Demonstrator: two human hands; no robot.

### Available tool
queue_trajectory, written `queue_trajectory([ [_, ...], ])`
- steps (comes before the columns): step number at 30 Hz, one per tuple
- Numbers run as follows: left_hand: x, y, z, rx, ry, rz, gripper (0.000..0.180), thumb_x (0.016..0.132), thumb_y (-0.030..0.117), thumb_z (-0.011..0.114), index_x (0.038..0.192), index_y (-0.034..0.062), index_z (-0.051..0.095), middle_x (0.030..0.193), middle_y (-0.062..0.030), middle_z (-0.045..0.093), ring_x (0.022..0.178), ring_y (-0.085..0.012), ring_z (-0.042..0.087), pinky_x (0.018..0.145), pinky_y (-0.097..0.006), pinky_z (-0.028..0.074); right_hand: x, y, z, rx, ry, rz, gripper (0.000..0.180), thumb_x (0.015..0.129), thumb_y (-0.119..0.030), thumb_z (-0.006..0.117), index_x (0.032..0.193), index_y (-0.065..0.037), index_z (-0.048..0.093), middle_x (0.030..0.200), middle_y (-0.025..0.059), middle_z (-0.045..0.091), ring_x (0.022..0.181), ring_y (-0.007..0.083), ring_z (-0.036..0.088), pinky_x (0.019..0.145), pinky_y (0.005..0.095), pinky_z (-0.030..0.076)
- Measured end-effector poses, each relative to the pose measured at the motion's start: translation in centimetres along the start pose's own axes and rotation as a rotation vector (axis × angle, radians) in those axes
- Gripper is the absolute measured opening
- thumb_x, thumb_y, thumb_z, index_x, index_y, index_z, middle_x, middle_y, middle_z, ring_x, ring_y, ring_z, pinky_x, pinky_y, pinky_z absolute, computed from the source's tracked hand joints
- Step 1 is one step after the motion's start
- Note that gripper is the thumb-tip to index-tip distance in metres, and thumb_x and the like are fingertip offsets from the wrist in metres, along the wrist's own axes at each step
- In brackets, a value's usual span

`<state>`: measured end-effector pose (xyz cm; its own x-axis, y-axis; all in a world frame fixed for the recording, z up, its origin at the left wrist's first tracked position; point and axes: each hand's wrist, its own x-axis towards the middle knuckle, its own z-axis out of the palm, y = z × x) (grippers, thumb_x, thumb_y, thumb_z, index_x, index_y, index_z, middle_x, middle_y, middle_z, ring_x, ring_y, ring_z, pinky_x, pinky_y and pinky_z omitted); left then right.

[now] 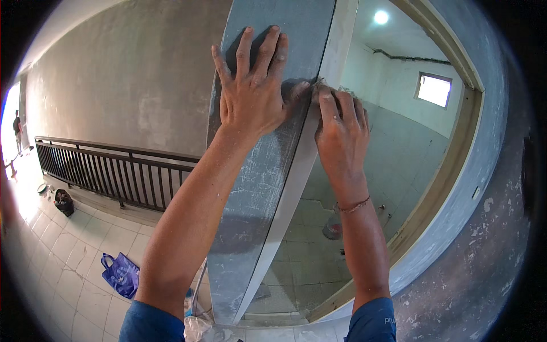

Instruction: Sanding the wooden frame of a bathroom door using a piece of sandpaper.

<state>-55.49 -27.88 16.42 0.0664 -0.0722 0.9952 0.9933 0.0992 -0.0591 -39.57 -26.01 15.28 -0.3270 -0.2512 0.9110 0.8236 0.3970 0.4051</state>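
My left hand (253, 94) lies flat on a grey plastered wall strip (262, 165), fingers spread upward and thumb pointing toward the door frame. Close beside that thumb, my right hand (343, 122) is bent over the edge of the pale door frame (285, 205). Its fingers are curled around a crumpled greyish scrap (320, 84), which shows only in bits at the fingertips; I cannot tell whether it is cloth or sandpaper. White scratchy marks cover the wall strip below my left hand.
Through the doorway is a tiled bathroom with a small window (434, 90) and a bucket (332, 228). At left runs a dark metal railing (122, 171). A purple bag (121, 275) and a black bucket (64, 202) stand on the tiled floor. A person (17, 131) is far left.
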Motion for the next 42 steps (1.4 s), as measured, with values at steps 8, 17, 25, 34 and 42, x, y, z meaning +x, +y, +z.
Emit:
queue_trajectory([
  [8,0.0,0.2,-0.1,0.002,0.001,0.001,0.073,0.083,0.050,0.062,0.143,0.0150,0.038,0.149,-0.0006,0.029,0.139,-0.0288,0.020,0.108,-0.069,0.015,2.4,2.3,1.4,0.208,0.227,-0.096,0.030,0.075,0.004,0.059,0.103,-0.005,0.061,0.099,0.0071,0.057,0.096,0.0250,0.056,0.082,0.0372,0.049],
  [17,0.1,-0.2,0.0,-0.016,0.024,0.014,0.072,0.083,0.047,0.062,0.143,0.0144,0.038,0.149,-0.0011,0.030,0.139,-0.0290,0.020,0.109,-0.069,0.014,2.7,1.8,2.0,0.174,0.140,-0.041,0.023,0.073,0.003,0.058,0.096,-0.003,0.061,0.098,0.0069,0.051,0.086,0.0267,0.052,0.079,0.0376,0.048],
  [25,-0.1,0.0,-0.1,-0.022,0.011,0.004,0.070,0.083,0.041,0.063,0.142,0.0137,0.038,0.149,-0.0011,0.030,0.138,-0.0293,0.021,0.108,-0.069,0.015,1.6,1.5,1.8,0.168,0.125,-0.091,0.019,0.072,0.002,0.059,0.089,-0.005,0.061,0.090,0.0075,0.048,0.080,0.0264,0.051,0.072,0.0379,0.049],
  [34,0.0,-0.4,0.0,-0.001,0.034,0.032,0.071,0.082,0.046,0.061,0.140,0.0118,0.041,0.147,-0.0024,0.032,0.138,-0.0299,0.022,0.107,-0.071,0.013,4.2,2.3,2.6,0.249,0.205,-0.001,0.028,0.067,0.005,0.061,0.091,-0.010,0.064,0.087,0.0047,0.054,0.083,0.0268,0.054,0.071,0.0382,0.048],
  [42,0.1,0.1,-0.1,-0.032,0.014,0.016,0.069,0.084,0.044,0.060,0.142,0.0136,0.038,0.149,-0.0020,0.030,0.138,-0.0296,0.022,0.108,-0.070,0.014,5.2,3.8,3.4,0.127,0.205,-0.051,0.027,0.067,0.002,0.063,0.090,-0.012,0.064,0.087,0.0012,0.053,0.084,0.0235,0.054,0.078,0.0403,0.040],
])
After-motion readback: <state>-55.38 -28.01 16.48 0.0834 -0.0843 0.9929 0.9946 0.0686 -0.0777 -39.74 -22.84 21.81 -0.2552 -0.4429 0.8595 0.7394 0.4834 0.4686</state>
